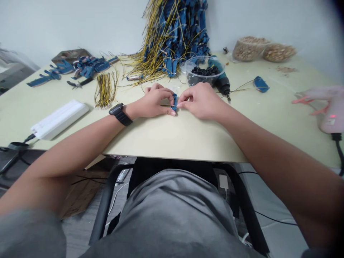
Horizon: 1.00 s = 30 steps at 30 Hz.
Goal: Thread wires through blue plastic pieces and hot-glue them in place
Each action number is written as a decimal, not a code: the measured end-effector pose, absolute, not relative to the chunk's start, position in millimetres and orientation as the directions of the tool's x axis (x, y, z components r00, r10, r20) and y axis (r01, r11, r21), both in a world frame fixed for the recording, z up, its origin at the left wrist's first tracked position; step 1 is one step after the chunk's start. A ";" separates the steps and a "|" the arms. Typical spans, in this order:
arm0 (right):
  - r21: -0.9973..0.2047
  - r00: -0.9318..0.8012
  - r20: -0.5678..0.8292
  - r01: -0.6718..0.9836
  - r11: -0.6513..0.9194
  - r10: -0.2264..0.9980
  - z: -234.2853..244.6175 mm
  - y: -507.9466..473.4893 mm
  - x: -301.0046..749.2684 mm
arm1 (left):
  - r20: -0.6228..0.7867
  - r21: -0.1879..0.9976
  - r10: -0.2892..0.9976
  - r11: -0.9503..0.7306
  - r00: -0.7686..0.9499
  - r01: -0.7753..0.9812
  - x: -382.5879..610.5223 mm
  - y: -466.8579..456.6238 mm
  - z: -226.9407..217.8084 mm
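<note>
My left hand (156, 102), with a black watch (120, 114) on its wrist, is closed on a small blue piece (174, 100) at the table's middle. A thin yellow wire (167, 105) crosses the blue piece toward my right hand (200, 102). Thumb and forefinger of that hand are pinched at the wire's end, beside the blue piece. My fingers cover much of the piece. Just behind the hands stands a clear plastic tub (205, 71) of small black parts. A similar blue piece (261, 84) with wires lies to the right.
Blue pieces with yellow and black wires form a tall pile (174, 36) against the wall. More blue pieces (91, 66), pliers (79, 84), a wire bundle (106, 89) and a white power strip (59, 120) lie left. A drill (221, 80) and pink glue gun (328, 107) are on the right.
</note>
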State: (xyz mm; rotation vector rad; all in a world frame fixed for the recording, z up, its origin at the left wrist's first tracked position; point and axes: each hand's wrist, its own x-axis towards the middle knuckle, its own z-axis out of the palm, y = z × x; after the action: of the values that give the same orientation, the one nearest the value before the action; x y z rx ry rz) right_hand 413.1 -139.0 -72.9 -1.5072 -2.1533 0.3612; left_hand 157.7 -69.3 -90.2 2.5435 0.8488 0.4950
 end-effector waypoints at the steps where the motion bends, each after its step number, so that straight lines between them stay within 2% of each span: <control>1: -0.478 -0.284 0.239 0.798 0.367 0.929 -73.6 -138.5 413.7 | 0.197 0.483 0.632 -0.728 0.749 0.487 158.2 -69.9 -90.2; 17: -0.487 -0.296 0.246 0.785 0.382 0.923 -76.9 -140.1 415.2 | 0.145 0.467 0.664 -0.700 0.734 0.541 158.1 -79.2 -88.4; 25: -0.500 -0.300 0.249 0.774 0.387 0.921 -70.7 -146.3 414.3 | 0.138 0.496 0.690 -0.670 0.711 0.553 159.6 -79.2 -87.9; 30: -0.464 -0.308 0.235 0.798 0.385 0.922 -64.3 -149.7 414.6 | 0.147 0.507 0.690 -0.668 0.709 0.545 159.2 -80.6 -86.8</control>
State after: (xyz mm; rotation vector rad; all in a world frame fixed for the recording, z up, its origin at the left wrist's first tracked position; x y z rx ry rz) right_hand 414.6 -149.7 -64.3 -1.4775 -2.1890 0.3612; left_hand 159.2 -80.6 -86.8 2.4851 0.9509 0.4582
